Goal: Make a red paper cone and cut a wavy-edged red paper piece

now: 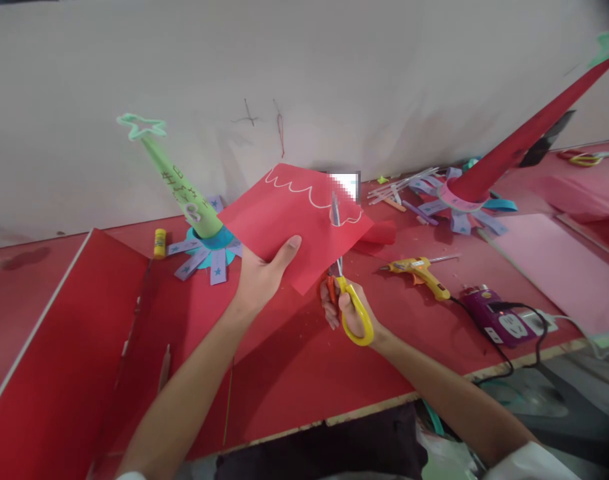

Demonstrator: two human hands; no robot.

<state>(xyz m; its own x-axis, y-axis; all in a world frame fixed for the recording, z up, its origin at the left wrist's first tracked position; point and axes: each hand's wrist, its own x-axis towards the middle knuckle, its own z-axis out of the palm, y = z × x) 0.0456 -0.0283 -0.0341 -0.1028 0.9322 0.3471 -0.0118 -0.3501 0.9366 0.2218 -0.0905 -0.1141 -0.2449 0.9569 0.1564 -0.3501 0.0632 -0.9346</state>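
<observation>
My left hand (pixel 264 277) grips a sheet of red paper (pixel 294 220) by its lower left part, thumb on top. A scalloped white line runs along the sheet's far edge. My right hand (pixel 351 310) has its fingers in the handles of a pair of scissors (pixel 360 327), one handle yellow and one orange-red. The scissors point away from me under the sheet's right part, and a blade shows above the paper near the white line. The sheet is held up above the red table (pixel 294 373).
A green paper rocket (pixel 184 187) and a glue stick (pixel 159 244) stand to the left, near a red board (pixel 69 340). At right are a yellow glue gun (pixel 419 272), a purple power adapter (pixel 499 320) with cords, pink paper (pixel 544 267) and a tall red cone (pixel 529 133).
</observation>
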